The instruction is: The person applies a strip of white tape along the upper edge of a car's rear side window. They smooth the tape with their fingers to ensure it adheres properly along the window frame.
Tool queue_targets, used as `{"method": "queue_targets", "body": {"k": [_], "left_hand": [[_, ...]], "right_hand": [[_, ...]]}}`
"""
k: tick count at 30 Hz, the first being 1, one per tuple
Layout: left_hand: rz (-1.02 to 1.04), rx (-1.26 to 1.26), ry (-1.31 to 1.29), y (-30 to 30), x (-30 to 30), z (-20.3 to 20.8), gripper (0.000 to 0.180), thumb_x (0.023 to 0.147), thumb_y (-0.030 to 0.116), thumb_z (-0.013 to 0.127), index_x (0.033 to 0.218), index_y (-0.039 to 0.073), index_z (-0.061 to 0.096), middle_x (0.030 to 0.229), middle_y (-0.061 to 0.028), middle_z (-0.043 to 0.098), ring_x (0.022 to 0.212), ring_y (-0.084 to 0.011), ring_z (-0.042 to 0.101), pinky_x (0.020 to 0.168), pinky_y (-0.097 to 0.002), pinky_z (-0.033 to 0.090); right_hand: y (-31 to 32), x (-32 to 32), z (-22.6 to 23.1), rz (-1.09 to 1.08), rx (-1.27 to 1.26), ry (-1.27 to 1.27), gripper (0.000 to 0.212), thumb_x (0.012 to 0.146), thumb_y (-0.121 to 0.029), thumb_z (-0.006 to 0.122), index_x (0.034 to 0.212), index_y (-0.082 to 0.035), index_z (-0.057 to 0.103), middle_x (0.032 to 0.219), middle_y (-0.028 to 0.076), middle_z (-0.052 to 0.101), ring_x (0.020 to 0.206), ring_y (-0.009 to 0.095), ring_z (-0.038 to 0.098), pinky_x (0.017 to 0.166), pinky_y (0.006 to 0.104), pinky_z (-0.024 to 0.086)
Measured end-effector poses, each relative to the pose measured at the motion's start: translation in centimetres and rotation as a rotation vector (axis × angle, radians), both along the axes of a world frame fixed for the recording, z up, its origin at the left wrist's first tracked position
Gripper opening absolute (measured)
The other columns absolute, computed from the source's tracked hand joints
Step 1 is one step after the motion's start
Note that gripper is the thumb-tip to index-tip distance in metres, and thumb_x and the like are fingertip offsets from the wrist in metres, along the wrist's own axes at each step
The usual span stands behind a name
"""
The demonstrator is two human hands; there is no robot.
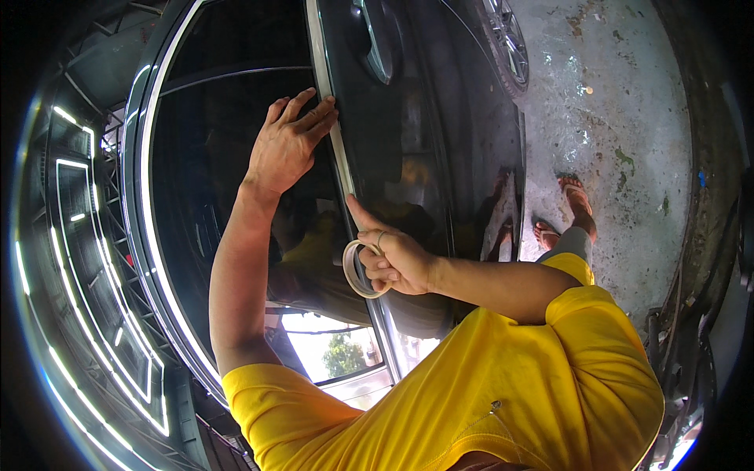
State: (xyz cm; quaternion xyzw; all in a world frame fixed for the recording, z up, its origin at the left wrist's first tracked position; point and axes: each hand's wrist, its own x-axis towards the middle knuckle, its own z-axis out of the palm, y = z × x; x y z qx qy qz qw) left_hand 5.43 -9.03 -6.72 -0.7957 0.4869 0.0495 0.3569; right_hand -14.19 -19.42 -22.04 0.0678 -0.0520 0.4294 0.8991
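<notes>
A pale strip of masking tape runs along the window-line trim of a dark, glossy car door. Spread over that strip, my left hand touches it with its fingertips; part of the hand lies across the dark window glass. Closer to my body, my right hand has its fingers curled round a roll of masking tape. Its index finger reaches out to the strip, and a ring shows on one finger. The roll hangs beside the trim.
The door handle sticks out past my left hand. A car wheel stands at the far right, on a stained concrete floor. My sandalled feet are beside the car. Bright ceiling lights line the left side.
</notes>
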Motion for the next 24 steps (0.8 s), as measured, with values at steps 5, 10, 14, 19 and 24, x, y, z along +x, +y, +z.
{"method": "queue_targets", "body": {"k": [5,10,14,19,24], "left_hand": [[-0.003,0.015,0.011,-0.1,-0.5,0.3,0.057,0.074,-0.001,0.079,0.13,0.013,0.073,0.148,0.0043,0.063,0.143,-0.0269,0.05,0.117,-0.0447,0.041],[-0.014,0.018,0.011,0.2,-0.6,0.3,0.057,0.075,-0.001,0.078,0.13,0.013,0.074,0.148,0.0045,0.063,0.144,-0.0266,0.05,0.116,-0.0444,0.041],[-0.006,-0.01,0.048,0.6,-0.6,0.3,0.058,0.074,-0.001,0.079,0.13,0.014,0.074,0.149,0.004,0.063,0.144,-0.0259,0.049,0.116,-0.044,0.042],[-0.007,-0.009,0.037,0.3,-0.6,0.3,0.059,0.071,-0.001,0.081,0.128,0.013,0.074,0.147,0.0029,0.065,0.144,-0.025,0.05,0.116,-0.0436,0.042],[-0.002,-0.001,0.076,0.3,-1.1,0.5,0.057,0.07,-0.001,0.081,0.126,0.012,0.075,0.146,0.0026,0.065,0.144,-0.0248,0.05,0.117,-0.0434,0.041]], "right_hand": [[0.0,0.1,-0.1,0.047,0.044,0.015,0.065,0.113,-0.021,0.028,0.168,-0.05,0.011,0.063,-0.006,0.033,0.048,0.006,0.032,0.064,0.031,0.048],[0.0,0.2,-0.2,0.051,0.098,0.016,0.064,0.113,-0.022,0.029,0.167,-0.052,0.012,0.062,-0.006,0.033,0.046,0.006,0.031,0.063,0.0302,0.049],[-0.5,0.0,0.2,0.082,0.136,0.041,0.063,0.114,-0.023,0.029,0.166,-0.054,0.013,0.062,-0.006,0.033,0.045,0.006,0.031,0.062,0.0294,0.05],[-0.2,0.0,-0.1,0.066,0.132,0.034,0.061,0.114,-0.024,0.028,0.166,-0.054,0.014,0.062,-0.006,0.032,0.045,0.006,0.032,0.061,0.0296,0.051],[0.6,0.0,-1.0,0.058,0.103,0.006,0.062,0.114,-0.025,0.029,0.166,-0.054,0.013,0.063,-0.006,0.033,0.045,0.006,0.033,0.061,0.0299,0.053]]}}
